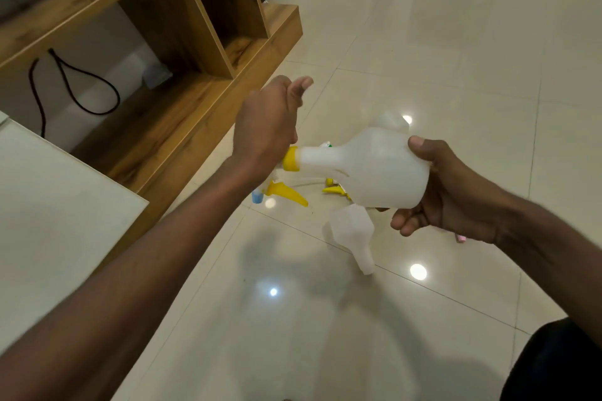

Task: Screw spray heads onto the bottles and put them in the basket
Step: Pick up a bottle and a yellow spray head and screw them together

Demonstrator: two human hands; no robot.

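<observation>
White bottle (374, 169) is resting in the gripping right hand (456, 192); left hand (267, 127) is gripping its yellow head (291, 158); more bottles, heads are lying loose; basket unseen.

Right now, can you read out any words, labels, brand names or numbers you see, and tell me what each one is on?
No text can be read.
The white bottle held by the right hand: no label in view.
The yellow collar at the left hand: plain.
The bottle on the floor: plain.
A small pink thing behind the right hand: too small to read.
</observation>
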